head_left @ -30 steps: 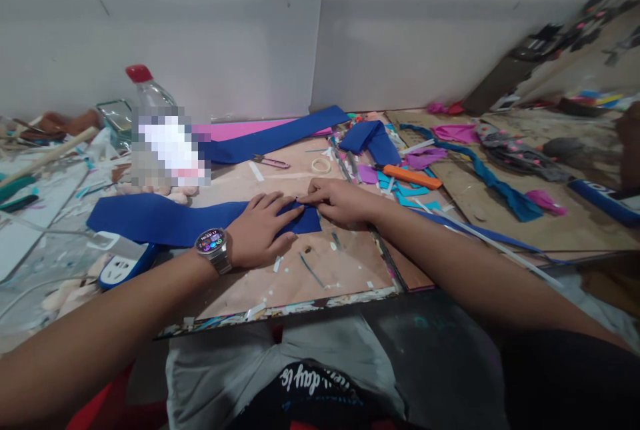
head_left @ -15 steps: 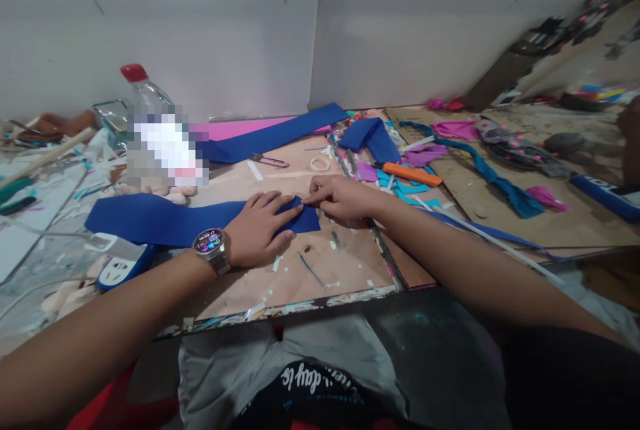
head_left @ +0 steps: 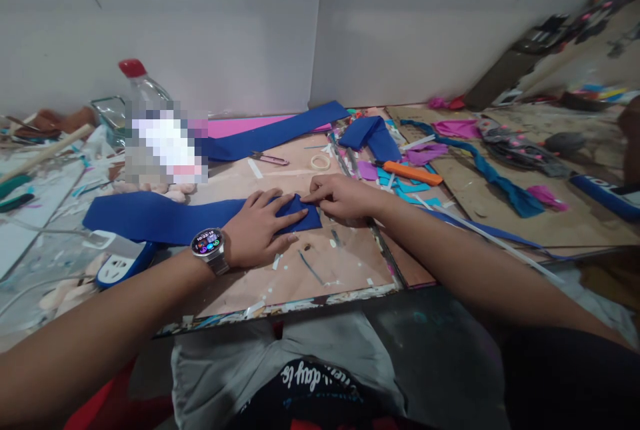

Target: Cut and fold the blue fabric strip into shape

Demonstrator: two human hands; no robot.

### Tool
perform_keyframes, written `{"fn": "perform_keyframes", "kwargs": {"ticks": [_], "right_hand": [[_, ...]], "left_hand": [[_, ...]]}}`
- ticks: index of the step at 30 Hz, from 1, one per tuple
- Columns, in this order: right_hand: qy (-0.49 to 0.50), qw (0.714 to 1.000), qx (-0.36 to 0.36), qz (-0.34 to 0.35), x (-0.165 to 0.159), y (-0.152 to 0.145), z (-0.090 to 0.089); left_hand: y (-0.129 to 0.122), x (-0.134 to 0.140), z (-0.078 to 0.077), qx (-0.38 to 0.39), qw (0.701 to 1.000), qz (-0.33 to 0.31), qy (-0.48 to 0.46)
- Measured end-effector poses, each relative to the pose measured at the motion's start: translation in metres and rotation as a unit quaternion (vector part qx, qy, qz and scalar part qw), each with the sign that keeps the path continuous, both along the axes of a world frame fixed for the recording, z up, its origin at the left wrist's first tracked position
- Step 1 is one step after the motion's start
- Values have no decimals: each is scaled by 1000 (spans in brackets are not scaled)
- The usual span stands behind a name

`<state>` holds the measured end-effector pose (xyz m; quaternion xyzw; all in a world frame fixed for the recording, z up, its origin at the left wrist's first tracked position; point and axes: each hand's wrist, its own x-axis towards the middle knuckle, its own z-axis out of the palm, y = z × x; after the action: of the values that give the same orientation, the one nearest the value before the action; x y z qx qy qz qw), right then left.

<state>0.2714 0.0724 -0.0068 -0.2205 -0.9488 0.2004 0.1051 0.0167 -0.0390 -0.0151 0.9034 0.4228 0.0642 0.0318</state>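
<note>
A long blue fabric strip [head_left: 150,217] lies across the work board, its right end bunched up a little near my fingertips. My left hand [head_left: 263,227] rests flat on that end with the fingers spread, pressing it to the board. At the far corner of the strip's right end, my right hand [head_left: 340,195] is closed, thumb and forefinger pinching the fabric edge. Beyond my hands lie a pair of thread snips [head_left: 270,159] and a small roll of tape [head_left: 320,163].
Behind are another blue strip [head_left: 280,133] and a folded blue piece [head_left: 370,137]. An orange utility knife [head_left: 413,173] lies among scraps to the right. A red-capped bottle [head_left: 150,90] and a blue-white power strip [head_left: 123,267] stand at left. The board's front edge [head_left: 280,307] is near me.
The right end of the strip has a raised fold between my hands where it lay flatter before. My left hand's fingers have shifted slightly; my right hand stays almost in place.
</note>
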Motion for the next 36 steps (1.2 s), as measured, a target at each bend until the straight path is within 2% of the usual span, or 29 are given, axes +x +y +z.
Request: {"fn": "perform_keyframes", "kwargs": {"ticks": [6,13,26,36], "right_hand": [[15,1000,-5,-2,0,1,0],[18,999,24,14,-2,-4,2],[5,999,7,36,-3,-10,8],[4,999,1,42,-1,-2,3]], "left_hand": [[0,0,0,-1,1000,-4,-21],[1,-1,0,-5,999,-12,-33],[2,-2,-2,-7,999,-12,-36],[3,-3,-2,-3,1000,-15,-27]]}}
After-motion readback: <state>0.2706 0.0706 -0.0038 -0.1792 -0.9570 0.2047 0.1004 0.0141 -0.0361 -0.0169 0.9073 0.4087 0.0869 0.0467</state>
